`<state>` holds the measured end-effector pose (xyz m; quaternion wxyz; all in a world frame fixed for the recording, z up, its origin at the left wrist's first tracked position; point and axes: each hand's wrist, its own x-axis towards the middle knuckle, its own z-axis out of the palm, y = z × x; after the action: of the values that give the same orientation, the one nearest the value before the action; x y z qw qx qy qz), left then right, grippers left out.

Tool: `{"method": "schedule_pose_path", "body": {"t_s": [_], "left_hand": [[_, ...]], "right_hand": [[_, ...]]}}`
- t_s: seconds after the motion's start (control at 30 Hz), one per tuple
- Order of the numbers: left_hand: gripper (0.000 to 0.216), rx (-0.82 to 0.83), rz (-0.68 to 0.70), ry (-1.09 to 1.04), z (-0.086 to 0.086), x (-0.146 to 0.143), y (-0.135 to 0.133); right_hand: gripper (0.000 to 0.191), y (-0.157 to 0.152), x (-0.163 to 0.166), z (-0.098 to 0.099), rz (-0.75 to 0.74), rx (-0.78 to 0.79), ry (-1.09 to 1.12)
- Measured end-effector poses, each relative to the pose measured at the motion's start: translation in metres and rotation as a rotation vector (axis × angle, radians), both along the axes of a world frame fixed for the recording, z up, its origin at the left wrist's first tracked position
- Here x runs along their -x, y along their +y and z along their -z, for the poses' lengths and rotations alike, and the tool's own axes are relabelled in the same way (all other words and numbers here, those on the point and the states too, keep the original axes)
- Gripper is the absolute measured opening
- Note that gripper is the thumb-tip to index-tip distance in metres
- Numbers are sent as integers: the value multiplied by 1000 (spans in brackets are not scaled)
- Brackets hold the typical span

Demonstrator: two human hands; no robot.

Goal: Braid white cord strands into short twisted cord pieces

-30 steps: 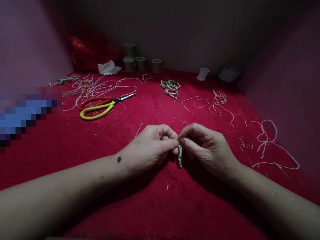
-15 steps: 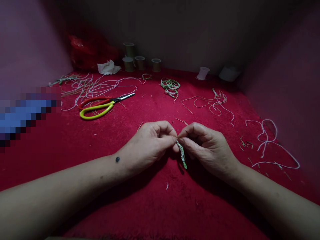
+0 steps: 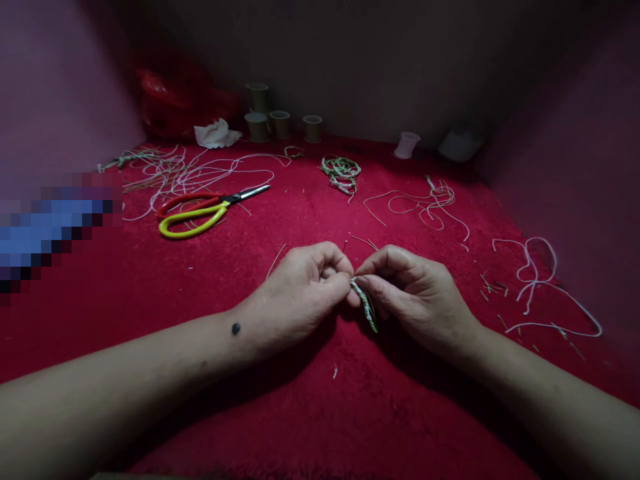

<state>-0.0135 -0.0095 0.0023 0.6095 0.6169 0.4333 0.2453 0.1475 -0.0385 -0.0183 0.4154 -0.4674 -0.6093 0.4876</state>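
My left hand and my right hand meet at the fingertips just above the red cloth. Both pinch the top end of a short green-and-white braided cord, which hangs down and slightly right between them. Each hand's fingers are curled closed around that pinch. The cord's upper end is hidden inside the fingertips.
Scissors with one red and one yellow handle lie at the back left among loose white strings. A coil of green-and-white cord lies at the back centre. Tape rolls, crumpled tissue, a small white cup and more strings ring the edges.
The hanging braid has swung from straight down to slanting right, and the hands have shifted slightly; both keep their pinch on it.
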Motion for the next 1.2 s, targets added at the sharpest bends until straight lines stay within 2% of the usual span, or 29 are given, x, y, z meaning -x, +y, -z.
{"method": "schedule_pose_path", "body": {"t_s": [0.27, 0.5, 0.73, 1.0, 1.2], "left_hand": [[5, 87, 6, -28, -2, 0, 0], [6, 133, 49, -16, -1, 2, 0], [31, 155, 21, -44, 2, 3, 2], [23, 198, 60, -63, 0, 1, 2], [21, 165, 52, -13, -2, 0, 2]], "right_hand": [[3, -3, -1, 4, 11, -118, -124], [4, -1, -2, 6, 80, -211, -247], [8, -3, -1, 6, 144, -398, -392], [8, -3, 0, 8, 190, -449, -448], [10, -3, 0, 7, 185, -512, -502]]}}
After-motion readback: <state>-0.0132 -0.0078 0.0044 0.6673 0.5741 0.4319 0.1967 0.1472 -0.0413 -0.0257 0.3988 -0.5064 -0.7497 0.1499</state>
